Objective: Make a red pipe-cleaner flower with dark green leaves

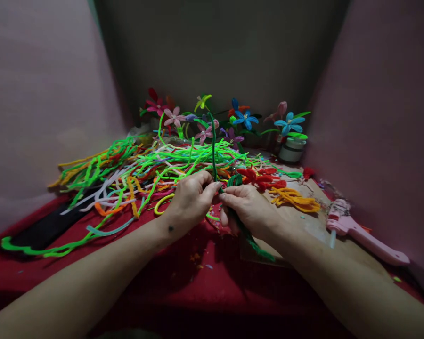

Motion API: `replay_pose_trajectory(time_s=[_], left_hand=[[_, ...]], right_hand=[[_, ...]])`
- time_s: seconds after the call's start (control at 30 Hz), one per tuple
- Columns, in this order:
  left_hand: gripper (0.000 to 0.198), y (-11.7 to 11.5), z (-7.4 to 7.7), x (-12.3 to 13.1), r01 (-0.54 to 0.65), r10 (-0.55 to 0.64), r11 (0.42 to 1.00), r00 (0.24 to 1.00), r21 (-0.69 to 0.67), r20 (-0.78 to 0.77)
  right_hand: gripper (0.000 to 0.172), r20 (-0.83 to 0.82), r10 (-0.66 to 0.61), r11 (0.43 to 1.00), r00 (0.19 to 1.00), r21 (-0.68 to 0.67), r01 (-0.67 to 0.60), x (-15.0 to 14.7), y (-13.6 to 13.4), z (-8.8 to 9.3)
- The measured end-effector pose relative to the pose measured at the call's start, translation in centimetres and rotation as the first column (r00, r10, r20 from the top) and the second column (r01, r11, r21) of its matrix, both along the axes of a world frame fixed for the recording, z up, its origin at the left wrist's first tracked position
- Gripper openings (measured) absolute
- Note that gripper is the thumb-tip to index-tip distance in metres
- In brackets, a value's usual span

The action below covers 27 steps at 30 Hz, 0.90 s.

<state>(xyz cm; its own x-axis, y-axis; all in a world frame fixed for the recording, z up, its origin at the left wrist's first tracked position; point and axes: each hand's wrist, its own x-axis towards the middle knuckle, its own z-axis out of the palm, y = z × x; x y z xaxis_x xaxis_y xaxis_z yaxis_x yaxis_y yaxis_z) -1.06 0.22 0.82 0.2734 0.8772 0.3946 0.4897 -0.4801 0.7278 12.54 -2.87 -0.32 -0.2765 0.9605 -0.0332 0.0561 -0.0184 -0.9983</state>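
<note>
Pipe cleaners, dark green, pinched in left hand and right hand, fuzzy flowers at 12 o'clock.

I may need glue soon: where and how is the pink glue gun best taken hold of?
Grip the pink glue gun by its long handle, probably best from the near right: the handle slants out that way, away from the head and the pale stick jutting from it.

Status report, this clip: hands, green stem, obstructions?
Left hand and right hand pinching green stem. Upper length upright. Tangled pile beyond; no visible obstruction.
</note>
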Motion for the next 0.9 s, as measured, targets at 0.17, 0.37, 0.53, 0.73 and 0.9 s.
replay_pose_trajectory(time_s=[0.17,0.37,0.53,0.73,0.9], left_hand=[[0.028,0.1,-0.3,0.1,-0.027,0.027,1.000,0.998,-0.011,0.049],[0.027,0.7,-0.4,-0.1,-0.032,0.036,0.998,0.996,-0.062,0.079],[0.027,1.4,-0.4,-0.5,-0.081,0.080,0.997,0.997,0.016,0.018],[0.028,2.8,-0.1,-1.2,-0.178,0.177,0.983,0.984,0.047,0.024],[0.027,4.1,-0.2,-1.7,-0.223,0.222,0.975,0.974,0.027,0.039]], right_hand=[[0.031,0.198,-0.076,0.991,0.977,0.121,0.052,-0.3,-0.2,-0.2],[0.026,0.276,-0.052,0.984,0.960,0.179,0.002,-0.2,-0.2,-1.1],[0.027,0.190,0.031,0.999,0.981,0.011,-0.033,0.2,-0.2,-1.1],[0.030,0.270,0.017,1.000,0.963,0.019,-0.023,0.1,-0.3,-0.7],[0.021,0.224,0.089,0.988,0.971,-0.144,-0.058,0.0,-0.2,-0.8]])
